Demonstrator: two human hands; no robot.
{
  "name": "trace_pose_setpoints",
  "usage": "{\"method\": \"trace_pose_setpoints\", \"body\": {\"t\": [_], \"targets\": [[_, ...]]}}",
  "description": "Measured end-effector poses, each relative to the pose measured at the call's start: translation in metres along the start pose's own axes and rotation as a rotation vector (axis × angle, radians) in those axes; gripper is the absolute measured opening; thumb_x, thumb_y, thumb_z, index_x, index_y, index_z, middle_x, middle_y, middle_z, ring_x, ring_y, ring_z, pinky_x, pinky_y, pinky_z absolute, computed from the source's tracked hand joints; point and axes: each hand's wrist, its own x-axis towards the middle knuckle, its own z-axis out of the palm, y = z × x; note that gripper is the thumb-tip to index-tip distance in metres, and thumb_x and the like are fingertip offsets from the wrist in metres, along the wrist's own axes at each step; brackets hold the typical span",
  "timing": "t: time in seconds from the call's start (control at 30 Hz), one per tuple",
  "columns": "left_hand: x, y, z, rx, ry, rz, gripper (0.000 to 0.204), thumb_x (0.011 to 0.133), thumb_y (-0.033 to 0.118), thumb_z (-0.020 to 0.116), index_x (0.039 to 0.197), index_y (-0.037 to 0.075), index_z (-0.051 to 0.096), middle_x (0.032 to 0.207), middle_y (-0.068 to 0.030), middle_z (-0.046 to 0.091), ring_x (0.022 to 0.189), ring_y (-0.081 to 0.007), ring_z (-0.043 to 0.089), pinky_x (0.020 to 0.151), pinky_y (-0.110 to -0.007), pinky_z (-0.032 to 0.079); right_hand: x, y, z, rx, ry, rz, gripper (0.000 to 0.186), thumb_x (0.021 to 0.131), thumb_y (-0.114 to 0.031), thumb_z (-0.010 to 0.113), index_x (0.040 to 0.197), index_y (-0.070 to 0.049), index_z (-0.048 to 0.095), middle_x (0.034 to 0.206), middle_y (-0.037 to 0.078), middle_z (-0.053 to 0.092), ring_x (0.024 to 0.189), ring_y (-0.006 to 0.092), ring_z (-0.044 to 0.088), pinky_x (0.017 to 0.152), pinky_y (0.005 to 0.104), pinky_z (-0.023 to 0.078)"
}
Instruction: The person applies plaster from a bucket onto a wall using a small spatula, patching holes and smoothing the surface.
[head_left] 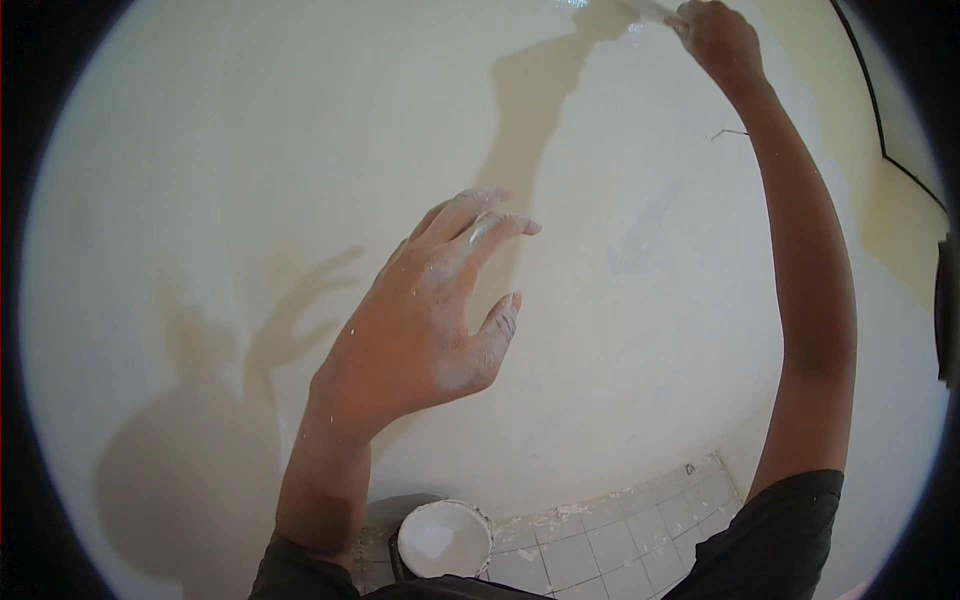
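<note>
- Wall (250,150), pale and smooth, filled the scene.
- Right hand (718,38), raised far up on the right, gripped a scraper (648,10) with closed fingers against the wall.
- Left hand (425,320) hovered open, fingers spread, dusted white, holding nothing.
- Bucket (445,540) of white paste stood near on the tiled floor (620,545).

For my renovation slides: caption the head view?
Right hand spreads plaster high on wall; open left hand hovers above bucket.
</note>
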Motion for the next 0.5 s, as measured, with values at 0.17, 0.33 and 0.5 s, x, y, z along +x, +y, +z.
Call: {"method": "trace_pose_setpoints", "body": {"t": [0.17, 0.33, 0.5], "targets": [[-0.011, 0.008, -0.002, 0.004, -0.013, -0.026, 0.044, 0.079, 0.002, 0.066, 0.122, 0.010, 0.057, 0.142, -0.0147, 0.049, 0.133, -0.0356, 0.046, 0.109, -0.044, 0.039, -0.053, -0.030, -0.009, 0.103, -0.108, -0.228, 0.028, 0.092, -0.032, 0.063, 0.082, -0.005, 0.067, 0.071, 0.014, 0.065, 0.069, 0.0345, 0.065, 0.065, 0.0459, 0.053], [-0.011, 0.004, 0.012, -0.016, -0.045, -0.037, 0.044, 0.079, 0.003, 0.066, 0.122, 0.009, 0.058, 0.143, -0.0141, 0.048, 0.134, -0.0346, 0.044, 0.109, -0.044, 0.039, -0.144, -0.068, -0.023, 0.189, -0.421, -0.477, 0.029, 0.093, -0.033, 0.062, 0.080, -0.007, 0.067, 0.064, 0.011, 0.063, 0.059, 0.0305, 0.062, 0.057, 0.0433, 0.051], [-0.015, 0.006, 0.023, -0.078, -0.088, -0.045, 0.045, 0.079, 0.003, 0.066, 0.123, 0.011, 0.058, 0.145, -0.0135, 0.046, 0.135, -0.0349, 0.043, 0.110, -0.044, 0.039, -0.187, -0.082, -0.030, 0.458, -0.725, -0.425, 0.024, 0.088, -0.028, 0.069, 0.078, -0.006, 0.069, 0.065, 0.012, 0.064, 0.060, 0.0321, 0.062, 0.057, 0.0427, 0.050]]}}
